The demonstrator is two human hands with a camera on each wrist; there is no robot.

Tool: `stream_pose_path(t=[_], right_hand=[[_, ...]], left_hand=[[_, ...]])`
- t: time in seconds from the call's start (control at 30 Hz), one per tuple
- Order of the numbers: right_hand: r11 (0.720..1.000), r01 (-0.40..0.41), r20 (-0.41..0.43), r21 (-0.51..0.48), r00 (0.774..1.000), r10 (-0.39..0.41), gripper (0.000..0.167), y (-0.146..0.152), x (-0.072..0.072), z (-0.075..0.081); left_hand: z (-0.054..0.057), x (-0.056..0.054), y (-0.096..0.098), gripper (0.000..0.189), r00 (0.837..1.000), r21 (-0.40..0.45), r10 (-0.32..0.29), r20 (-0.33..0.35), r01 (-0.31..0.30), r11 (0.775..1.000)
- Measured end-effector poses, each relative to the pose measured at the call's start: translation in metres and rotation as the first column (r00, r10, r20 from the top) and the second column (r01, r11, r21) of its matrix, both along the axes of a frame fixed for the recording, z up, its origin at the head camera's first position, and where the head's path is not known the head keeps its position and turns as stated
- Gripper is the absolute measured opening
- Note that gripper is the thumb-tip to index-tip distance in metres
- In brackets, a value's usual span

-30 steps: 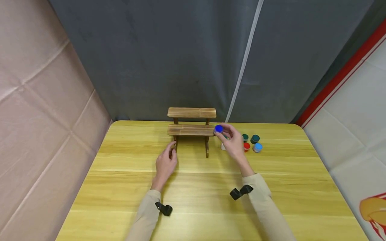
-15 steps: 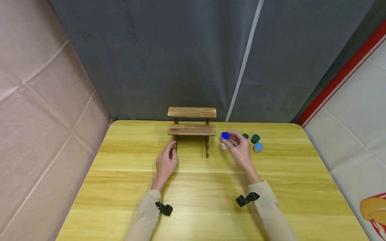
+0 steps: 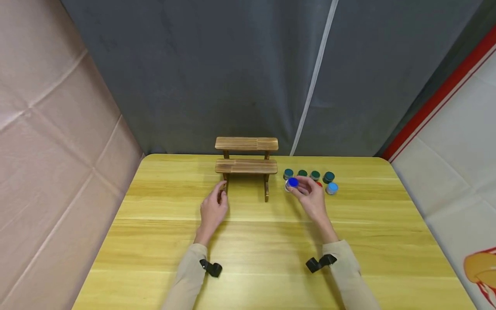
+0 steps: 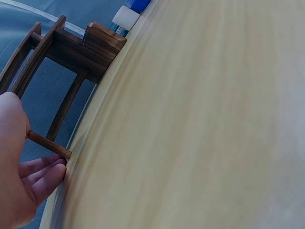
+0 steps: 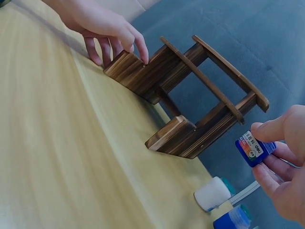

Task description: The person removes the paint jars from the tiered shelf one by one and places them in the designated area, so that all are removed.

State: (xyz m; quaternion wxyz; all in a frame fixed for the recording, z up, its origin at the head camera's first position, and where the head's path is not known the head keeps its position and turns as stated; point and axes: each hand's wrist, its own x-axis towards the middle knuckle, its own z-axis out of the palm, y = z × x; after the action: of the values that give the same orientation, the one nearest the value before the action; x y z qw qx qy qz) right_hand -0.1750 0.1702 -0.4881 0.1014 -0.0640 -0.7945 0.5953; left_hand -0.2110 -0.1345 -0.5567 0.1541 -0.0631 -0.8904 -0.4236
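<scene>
A two-tier wooden stand is near the table's back edge. My left hand is at its left foot; in the right wrist view, the left hand has one digit on the foot's inner side and the others on its outer side. A small blue paint jar with a blue lid is pinched between the thumb and fingers of my right hand. It is held right of the stand, above a white jar that it partly covers in the head view.
Behind the right hand is a row of jars with green and teal lids, such as the dark teal jar. A light blue jar and a partly hidden red jar are in front. A grey curtain hangs behind the wooden table.
The right hand has moved the blue jar from the lower shelf's right end rightward and down, over the white jar. The left hand and the stand have not moved.
</scene>
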Motion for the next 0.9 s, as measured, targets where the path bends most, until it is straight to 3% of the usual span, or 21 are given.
stream_pose_path(t=[0.63, 0.9], right_hand=[[0.999, 0.047, 0.169, -0.024, 0.985, -0.042, 0.046, 0.0, 0.01, -0.024], [0.997, 0.07, 0.193, -0.037, 0.979, -0.062, 0.046, 0.0, 0.009, -0.034]], left_hand=[[0.0, 0.0, 0.0, 0.041, 1.0, 0.008, -0.005, 0.007, 0.005, 1.0], [-0.001, -0.001, -0.001, 0.04, 1.0, 0.005, -0.004, 0.003, 0.004, 1.0]])
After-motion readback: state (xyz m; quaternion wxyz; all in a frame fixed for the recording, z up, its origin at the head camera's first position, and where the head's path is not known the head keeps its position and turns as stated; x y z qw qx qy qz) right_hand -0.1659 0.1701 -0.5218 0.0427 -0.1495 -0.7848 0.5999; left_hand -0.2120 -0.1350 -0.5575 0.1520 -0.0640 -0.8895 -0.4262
